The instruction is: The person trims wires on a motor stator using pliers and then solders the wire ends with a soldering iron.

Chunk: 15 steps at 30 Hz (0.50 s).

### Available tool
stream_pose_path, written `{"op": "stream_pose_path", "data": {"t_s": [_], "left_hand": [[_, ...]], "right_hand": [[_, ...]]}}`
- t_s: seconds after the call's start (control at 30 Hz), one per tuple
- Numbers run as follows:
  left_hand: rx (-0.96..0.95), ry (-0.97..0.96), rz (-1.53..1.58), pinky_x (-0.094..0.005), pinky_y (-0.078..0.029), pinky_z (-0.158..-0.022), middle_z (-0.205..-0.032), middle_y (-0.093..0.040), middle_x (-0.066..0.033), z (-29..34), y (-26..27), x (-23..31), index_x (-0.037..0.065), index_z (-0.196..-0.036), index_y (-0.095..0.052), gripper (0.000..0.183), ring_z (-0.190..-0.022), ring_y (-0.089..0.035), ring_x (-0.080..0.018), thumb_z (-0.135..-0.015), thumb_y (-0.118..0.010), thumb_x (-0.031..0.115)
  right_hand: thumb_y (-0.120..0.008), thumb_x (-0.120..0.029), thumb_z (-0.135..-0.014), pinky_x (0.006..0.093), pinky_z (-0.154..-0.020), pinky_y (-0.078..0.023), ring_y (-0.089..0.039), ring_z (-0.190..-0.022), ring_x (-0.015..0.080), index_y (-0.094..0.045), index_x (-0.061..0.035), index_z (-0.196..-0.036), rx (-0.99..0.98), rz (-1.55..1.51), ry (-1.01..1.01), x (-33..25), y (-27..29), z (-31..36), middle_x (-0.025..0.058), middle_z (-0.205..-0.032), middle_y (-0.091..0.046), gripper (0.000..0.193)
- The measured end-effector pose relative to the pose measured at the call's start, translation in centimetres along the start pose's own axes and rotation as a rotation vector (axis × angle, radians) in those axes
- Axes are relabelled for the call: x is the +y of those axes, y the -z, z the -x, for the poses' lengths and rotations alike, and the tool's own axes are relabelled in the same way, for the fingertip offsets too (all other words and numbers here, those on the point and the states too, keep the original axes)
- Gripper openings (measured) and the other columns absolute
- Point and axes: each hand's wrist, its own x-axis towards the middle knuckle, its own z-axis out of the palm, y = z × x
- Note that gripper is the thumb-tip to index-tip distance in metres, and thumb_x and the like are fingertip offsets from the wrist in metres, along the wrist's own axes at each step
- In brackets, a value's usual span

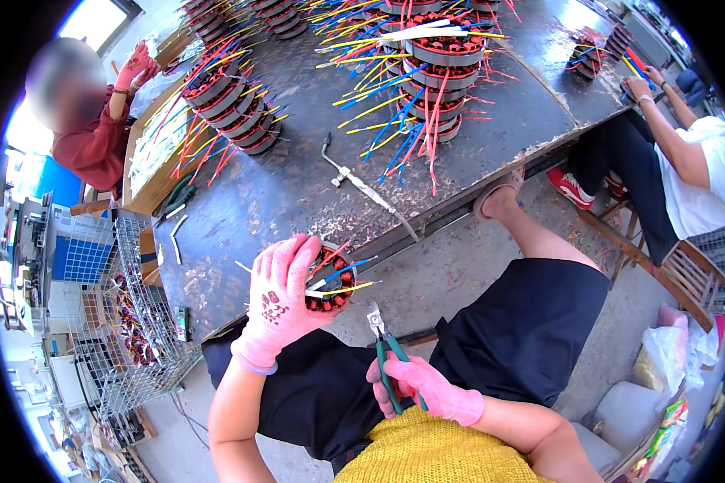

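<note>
My left hand (275, 310), in a pink glove, grips a ring-shaped motor stator (347, 283) at the table's near edge. Red windings line the ring, and red, blue, yellow and white leads stick out of it to the right. My left fingers wrap over its far side and hide part of it. In front of my lap, my right hand (427, 388), also gloved in pink, is closed round the green handles of cutting pliers (376, 324). The pliers' metal jaws point up, just right of the stator and apart from it.
Stacked stators (441, 76) with coloured leads stand at the table's far side, another stack (235, 109) farther left. A thin metal torch (362, 185) lies mid-table. A cardboard box (141, 189) sits at the left edge, beside a person in red; another person sits at right.
</note>
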Motion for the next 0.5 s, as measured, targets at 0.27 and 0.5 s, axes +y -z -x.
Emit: {"op": "stream_pose_path", "data": {"t_s": [0.27,0.5], "left_hand": [[0.026,-0.101,-0.109,-0.0470,-0.041,-0.097,-0.123,-0.052,-0.0150,0.3,-0.3,-0.1,0.004,-0.128,-0.050,0.088,-0.112,-0.053,-0.0345,-0.052,-0.086,0.028],[0.037,-0.074,-0.100,-0.0472,-0.040,-0.097,-0.124,-0.052,-0.0152,0.3,-0.1,-0.3,0.004,-0.129,-0.049,0.089,-0.113,-0.052,-0.0352,-0.052,-0.086,0.029]], "right_hand": [[-0.053,-0.033,-0.097,0.0366,-0.078,-0.055,-0.065,-0.080,0.0204,-0.053,-0.0067,-0.115,-0.100,-0.087,-0.005,0.0,0.4,-1.0,0.0057,-0.091,-0.063,0.032],[-0.054,-0.030,-0.095,0.0340,-0.061,-0.051,-0.059,-0.066,0.0179,-0.054,-0.0082,-0.108,-0.025,-0.087,-0.046,0.3,0.3,-0.8,0.0047,-0.081,-0.060,0.025]]}}
